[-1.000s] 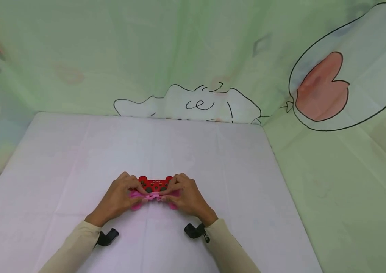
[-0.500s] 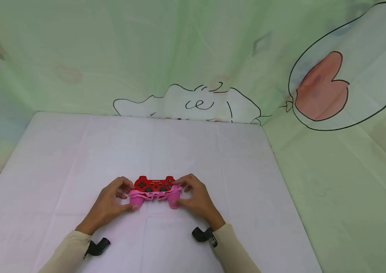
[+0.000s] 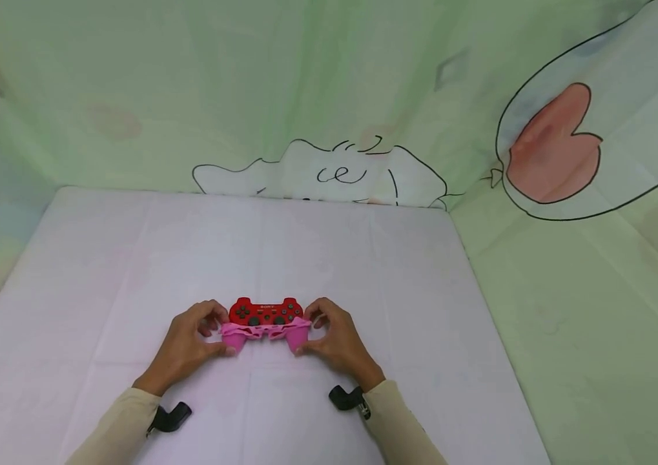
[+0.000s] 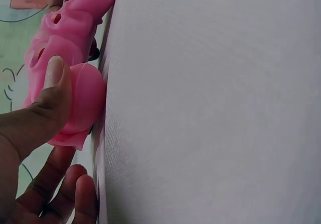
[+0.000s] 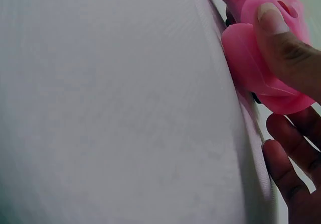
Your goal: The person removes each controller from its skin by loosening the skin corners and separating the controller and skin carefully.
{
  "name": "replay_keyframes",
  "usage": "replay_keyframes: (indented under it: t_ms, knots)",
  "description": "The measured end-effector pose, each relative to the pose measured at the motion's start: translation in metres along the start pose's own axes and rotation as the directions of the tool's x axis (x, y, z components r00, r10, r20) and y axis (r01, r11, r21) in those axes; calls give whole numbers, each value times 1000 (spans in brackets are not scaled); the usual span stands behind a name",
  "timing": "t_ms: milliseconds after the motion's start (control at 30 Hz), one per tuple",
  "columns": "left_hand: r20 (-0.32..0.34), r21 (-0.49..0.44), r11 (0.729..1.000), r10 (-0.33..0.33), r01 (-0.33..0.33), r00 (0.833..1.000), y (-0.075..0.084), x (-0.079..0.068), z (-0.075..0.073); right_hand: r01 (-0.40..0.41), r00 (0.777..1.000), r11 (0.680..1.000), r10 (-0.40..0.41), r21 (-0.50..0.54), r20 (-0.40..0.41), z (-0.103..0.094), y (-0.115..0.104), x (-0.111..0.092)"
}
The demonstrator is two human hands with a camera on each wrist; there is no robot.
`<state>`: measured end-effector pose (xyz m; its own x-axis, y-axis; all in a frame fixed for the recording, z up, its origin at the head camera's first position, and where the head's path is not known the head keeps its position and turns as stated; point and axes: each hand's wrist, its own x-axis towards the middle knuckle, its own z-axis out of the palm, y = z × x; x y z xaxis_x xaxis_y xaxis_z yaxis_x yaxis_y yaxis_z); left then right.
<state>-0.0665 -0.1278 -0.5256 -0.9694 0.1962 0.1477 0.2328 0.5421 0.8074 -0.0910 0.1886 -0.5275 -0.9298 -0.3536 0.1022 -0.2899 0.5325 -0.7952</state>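
While both hands frame it from either side, a red game controller (image 3: 267, 312) sits down at the white cloth of the table (image 3: 329, 258), left of the middle of the head view and nearer the person than the back edge. Its buttoned upper part is bare, and a pink rubber cover (image 4: 72, 48) wraps the lower part, with a sleeve over each handle and a wrinkled band running between them below the thumbsticks. The left hand (image 3: 189, 337) pinches the cover at its left handle: the thumb presses the near side of the sleeve, and a finger touches the far side, while the other fingers curl loosely beside it. The right hand (image 3: 337, 339) grips the right handle in much the same way, its thumb flat on the pink sleeve and its lower fingers off the cover. Through holes in the cover, seen from the left wrist, small patches of red show. Pale sleeves (image 3: 119, 426) reach to the wrists, each with a black device (image 3: 172, 416) strapped on. Behind the table hangs a green cloth (image 3: 218, 77) with line drawings, including a balloon (image 3: 637, 110) bearing a red heart (image 3: 555, 148).
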Motion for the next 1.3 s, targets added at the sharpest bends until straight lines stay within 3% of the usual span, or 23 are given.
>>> replay_keyframes:
  t_ms: [233, 433, 600, 733, 900, 1033, 1300]
  knots:
    - [6, 65, 997, 40, -40, 999, 1, 3, -2, 48, 999, 997, -47, 54, -26, 0, 1, 0]
    - [13, 165, 983, 74, -75, 997, 4, 2, -3, 28, 1000, 995, -28, 101, -6, 2, -1, -2]
    - [2, 224, 970, 98, -96, 995, 5, 0, -3, 46, 999, 997, -46, 63, -3, 1, -1, -2]
    - [5, 201, 976, 86, -85, 996, 4, -1, -2, 20, 1000, 1000, -19, -8, 22, 1, -4, -5]
    - [49, 127, 992, -1, -5, 999, 5, -4, 2, -9, 997, 997, 15, -73, 72, 2, -7, -9]
    - [59, 121, 992, -45, 37, 997, 5, -4, 5, 2, 999, 997, 2, -82, 47, 3, -8, -7]
    - [-44, 87, 995, -34, 37, 998, -2, -9, 9, 20, 1000, 1000, -20, 0, -6, 3, 3, -3]
